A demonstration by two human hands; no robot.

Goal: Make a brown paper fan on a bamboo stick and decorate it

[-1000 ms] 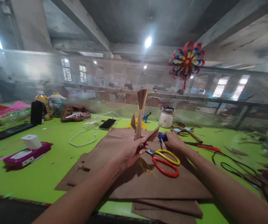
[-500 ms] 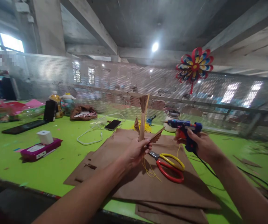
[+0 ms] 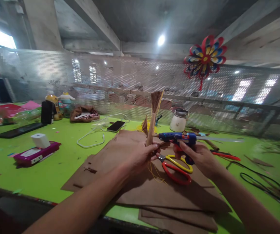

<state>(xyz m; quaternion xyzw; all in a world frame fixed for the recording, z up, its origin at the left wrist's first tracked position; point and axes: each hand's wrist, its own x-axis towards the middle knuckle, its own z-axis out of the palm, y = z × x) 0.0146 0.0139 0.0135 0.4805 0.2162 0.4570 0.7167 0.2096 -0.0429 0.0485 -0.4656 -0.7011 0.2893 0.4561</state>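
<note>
My left hand (image 3: 147, 152) is closed around the base of a brown paper craft piece (image 3: 152, 126), an upright strip with pleated fans at its top and sides. My right hand (image 3: 198, 156) grips a blue hot glue gun (image 3: 179, 137), a clear glue stick (image 3: 220, 139) poking out of its back. The gun's nozzle points left and is at the paper strip; whether it touches I cannot tell. Below the hands, scissors (image 3: 177, 170) with one red and one yellow handle lie on brown paper sheets (image 3: 174, 198). A thin yellow string (image 3: 155, 175) hangs under my left hand.
On the green table (image 3: 42, 177) are a purple power strip (image 3: 37, 154) with a white plug, a phone (image 3: 115, 126), a white cable (image 3: 88, 147), a brown pouch (image 3: 84, 114) and a white jar (image 3: 179, 121). A red-handled tool (image 3: 226, 156) and black cord (image 3: 259, 182) lie right.
My right hand has brought the glue gun left, its nozzle now at the paper strip. My left hand still holds the paper piece. The whole view has shifted slightly.
</note>
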